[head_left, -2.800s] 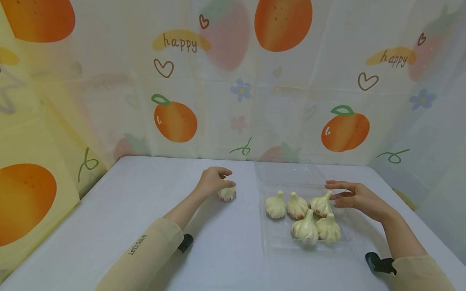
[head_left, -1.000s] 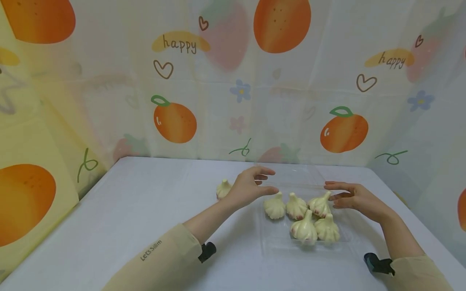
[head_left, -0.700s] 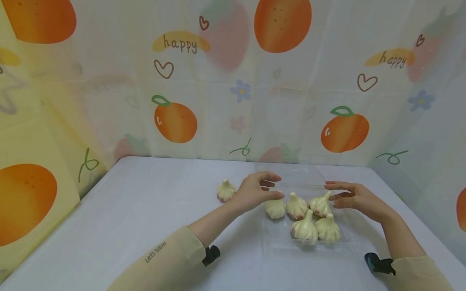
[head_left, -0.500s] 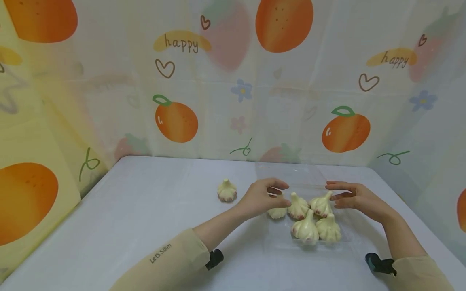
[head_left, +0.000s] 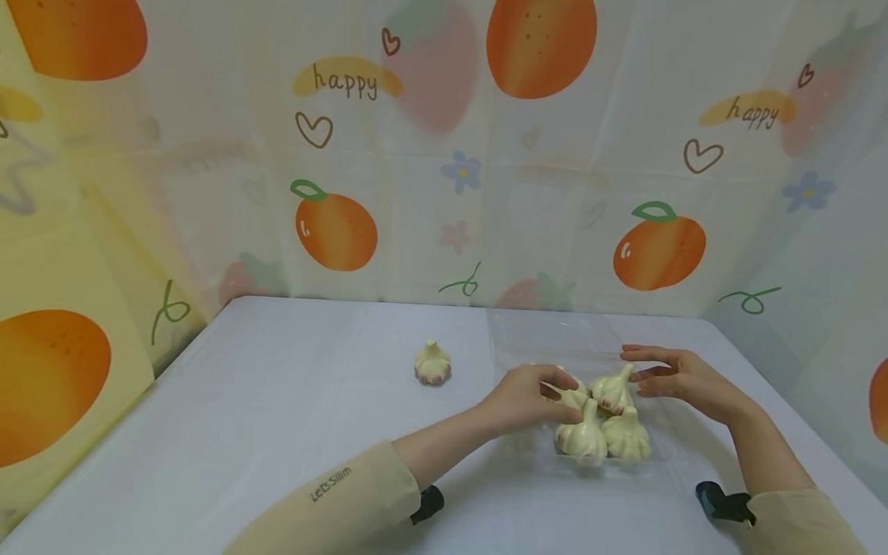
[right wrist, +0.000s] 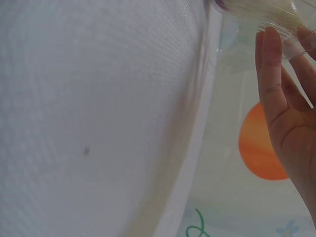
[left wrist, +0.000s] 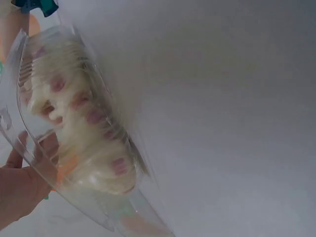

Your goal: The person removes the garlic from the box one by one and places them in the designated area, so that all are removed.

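A clear plastic container (head_left: 655, 466) holds several pale garlic bulbs (head_left: 581, 438), some with purple marks low down. My left hand (head_left: 530, 399) reaches over the container's left part, thumb and fingers apart and loosely bent, overlapping the left bulbs and hiding one. In the left wrist view that hand (left wrist: 22, 190) appears beside the clear wall, with nothing gripped. My right hand (head_left: 683, 379) stays at the right side, fingers extended close to the back right bulb. The right wrist view shows its fingertips (right wrist: 272, 37) at the container's edge. Left of the container, one garlic bulb (head_left: 432, 364) stands alone.
The container's clear lid (head_left: 527, 327) lies open toward the back. Everything stands on a white table (head_left: 291, 385), with a fruit-printed curtain (head_left: 409, 177) hanging behind it. A dark wrist strap piece (head_left: 721, 502) sits below the right forearm.
My left hand has left the lone garlic bulb and moved right, then down and forward over the container's left bulbs. The right hand has stayed in place.
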Tool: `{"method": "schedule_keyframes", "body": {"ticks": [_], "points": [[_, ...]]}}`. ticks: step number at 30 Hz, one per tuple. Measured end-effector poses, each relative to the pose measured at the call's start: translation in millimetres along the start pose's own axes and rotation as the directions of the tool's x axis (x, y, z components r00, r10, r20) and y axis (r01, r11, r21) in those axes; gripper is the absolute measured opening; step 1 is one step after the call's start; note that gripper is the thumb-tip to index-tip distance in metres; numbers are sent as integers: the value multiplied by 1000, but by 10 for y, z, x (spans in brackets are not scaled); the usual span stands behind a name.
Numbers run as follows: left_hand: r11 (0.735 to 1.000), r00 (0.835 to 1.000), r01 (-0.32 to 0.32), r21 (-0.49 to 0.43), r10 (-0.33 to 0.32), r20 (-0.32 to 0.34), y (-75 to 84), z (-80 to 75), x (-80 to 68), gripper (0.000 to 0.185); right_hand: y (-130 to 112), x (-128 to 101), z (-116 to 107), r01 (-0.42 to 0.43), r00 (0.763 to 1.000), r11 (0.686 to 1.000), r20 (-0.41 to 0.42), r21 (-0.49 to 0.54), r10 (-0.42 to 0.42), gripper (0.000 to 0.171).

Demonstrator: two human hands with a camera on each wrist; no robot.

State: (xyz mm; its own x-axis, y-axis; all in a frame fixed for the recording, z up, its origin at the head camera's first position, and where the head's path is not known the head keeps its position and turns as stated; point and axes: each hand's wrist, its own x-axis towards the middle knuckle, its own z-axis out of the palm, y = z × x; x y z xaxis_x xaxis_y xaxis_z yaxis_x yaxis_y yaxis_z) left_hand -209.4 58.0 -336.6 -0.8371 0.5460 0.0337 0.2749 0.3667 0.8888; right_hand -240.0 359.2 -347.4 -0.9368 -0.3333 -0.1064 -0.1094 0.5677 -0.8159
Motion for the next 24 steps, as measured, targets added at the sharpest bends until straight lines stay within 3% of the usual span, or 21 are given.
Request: {"method": "schedule_keyframes", "body": {"ticks": [9,24], "points": [[998,996,67,9,-68,50,22,132,-21,37,1,0,-5,10,1000,1000,5,-3,-10,52],[987,995,104,122,-104,-8,16,284,0,42,11,-8,-7,23,1000,1000,4,16,-23,52]]}}
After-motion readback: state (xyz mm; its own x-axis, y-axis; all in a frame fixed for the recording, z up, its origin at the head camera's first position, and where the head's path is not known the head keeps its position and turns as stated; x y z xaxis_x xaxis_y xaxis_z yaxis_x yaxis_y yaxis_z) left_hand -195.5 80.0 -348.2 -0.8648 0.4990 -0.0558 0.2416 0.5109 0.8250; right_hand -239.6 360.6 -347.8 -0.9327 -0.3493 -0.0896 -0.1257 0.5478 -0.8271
